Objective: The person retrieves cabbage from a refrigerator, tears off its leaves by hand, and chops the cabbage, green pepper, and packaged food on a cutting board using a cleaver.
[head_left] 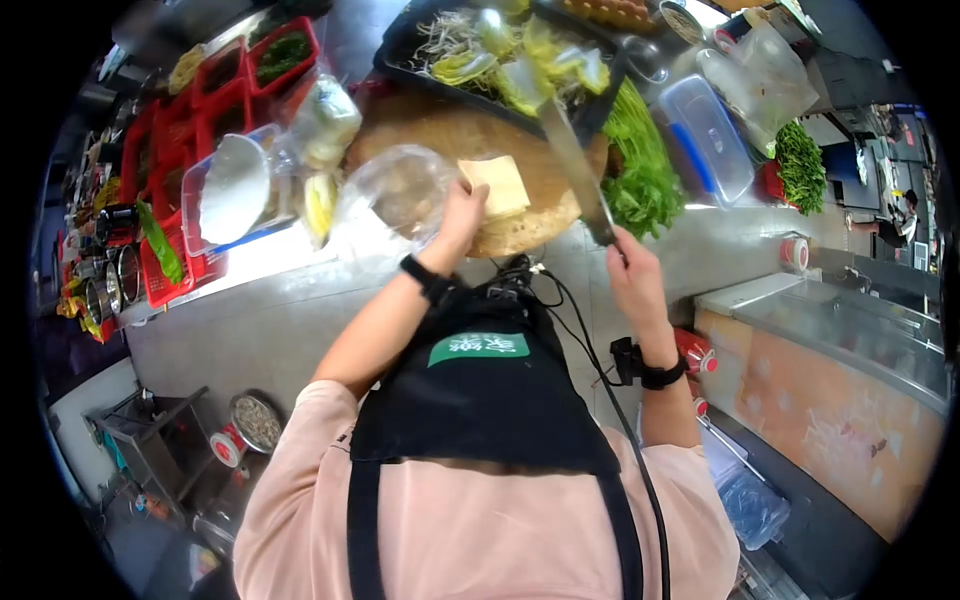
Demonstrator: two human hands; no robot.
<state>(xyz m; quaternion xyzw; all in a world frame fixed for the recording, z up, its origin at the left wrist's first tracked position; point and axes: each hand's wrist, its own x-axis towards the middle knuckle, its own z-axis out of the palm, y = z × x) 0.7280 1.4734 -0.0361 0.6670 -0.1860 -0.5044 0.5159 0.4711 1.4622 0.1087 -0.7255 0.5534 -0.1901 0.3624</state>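
Observation:
My left hand (464, 215) is closed at the left edge of a stack of pale yellow square sheets (497, 186) on a round wooden board (420, 115). A clear plastic bag (400, 192) lies just left of that hand. In my right hand (633, 262) is the handle of a large knife (572, 165); its blade points up and away over the right part of the board. Leafy green stalks (640, 180) lie right of the blade.
A black tray (480, 98) of sprouts and yellow leaves sits behind the board. Red baskets (283, 55) and a plastic container (240, 190) stand at left. On the right are a blue-edged clear container (706, 140) and a basket of greens (798, 168).

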